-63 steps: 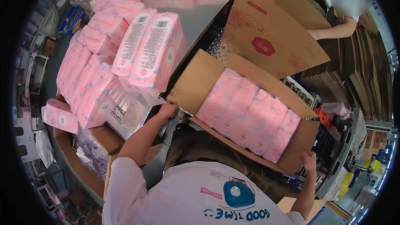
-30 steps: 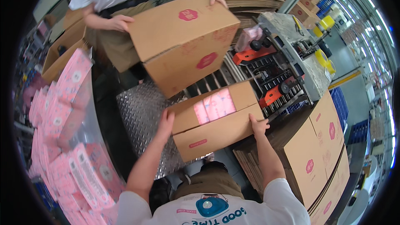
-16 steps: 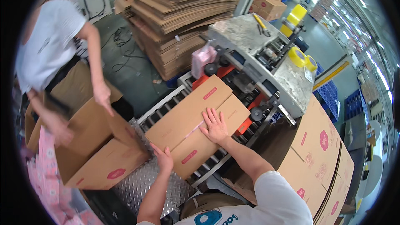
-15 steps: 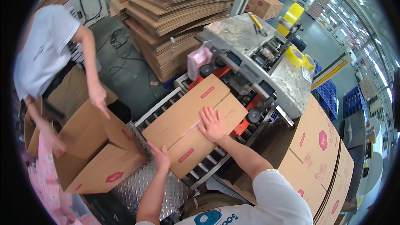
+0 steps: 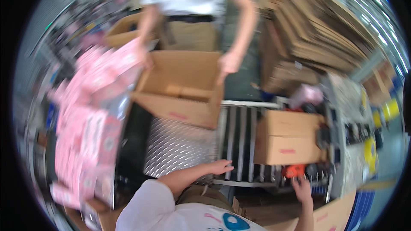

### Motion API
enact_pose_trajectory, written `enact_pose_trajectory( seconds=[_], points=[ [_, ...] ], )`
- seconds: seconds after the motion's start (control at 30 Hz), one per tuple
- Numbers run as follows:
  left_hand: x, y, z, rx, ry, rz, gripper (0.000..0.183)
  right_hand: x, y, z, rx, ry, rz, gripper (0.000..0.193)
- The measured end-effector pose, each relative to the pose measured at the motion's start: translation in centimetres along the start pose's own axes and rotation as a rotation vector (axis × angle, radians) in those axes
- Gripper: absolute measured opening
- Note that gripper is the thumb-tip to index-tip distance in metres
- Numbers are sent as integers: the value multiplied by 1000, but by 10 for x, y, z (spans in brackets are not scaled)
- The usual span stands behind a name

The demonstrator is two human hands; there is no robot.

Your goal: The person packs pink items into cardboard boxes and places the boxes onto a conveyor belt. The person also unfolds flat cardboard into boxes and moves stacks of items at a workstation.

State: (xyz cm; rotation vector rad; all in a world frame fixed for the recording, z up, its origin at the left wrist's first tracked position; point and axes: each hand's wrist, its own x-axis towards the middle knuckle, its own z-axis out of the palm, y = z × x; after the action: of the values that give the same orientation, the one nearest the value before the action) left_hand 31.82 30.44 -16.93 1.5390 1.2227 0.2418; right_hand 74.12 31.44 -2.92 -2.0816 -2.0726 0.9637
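A closed cardboard carton (image 5: 287, 145) lies on the roller conveyor (image 5: 241, 145), its far end between the wheels of a taping machine (image 5: 349, 124). My left hand (image 5: 220, 167) is over the conveyor's near left part, fingers stretched out, holding nothing and apart from the carton. My right hand (image 5: 302, 188) is at the conveyor's near edge, close to the machine's orange part (image 5: 294, 170); its fingers look apart and empty, though blurred. Across from me, a co-worker grips an open carton (image 5: 180, 102) by its two sides, over the diamond-plate table (image 5: 180, 147).
Pink packages (image 5: 92, 124) are heaped on the left, beside a black panel (image 5: 133, 141). Flattened cartons (image 5: 317, 30) form a tall stack at the back right. Yellow tape rolls (image 5: 370, 156) sit on the machine. Another cardboard sheet (image 5: 329, 211) stands near my right arm.
My view has swung left. Both my hands have come off the closed carton, which now sits further into the taping machine. The co-worker has brought the open carton upright over the metal table.
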Motion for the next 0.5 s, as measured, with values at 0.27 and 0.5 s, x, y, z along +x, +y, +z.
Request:
enact_pose_trajectory(
  seconds=[0.27,0.5],
  points=[
    [-255,-123,-114,-53,1022,-332,40,-223,-54,48,-487,293,-46,79],
    [-354,-142,-198,-160,1467,-278,44,-270,-54,99,-595,342,-103,87]
  ],
)
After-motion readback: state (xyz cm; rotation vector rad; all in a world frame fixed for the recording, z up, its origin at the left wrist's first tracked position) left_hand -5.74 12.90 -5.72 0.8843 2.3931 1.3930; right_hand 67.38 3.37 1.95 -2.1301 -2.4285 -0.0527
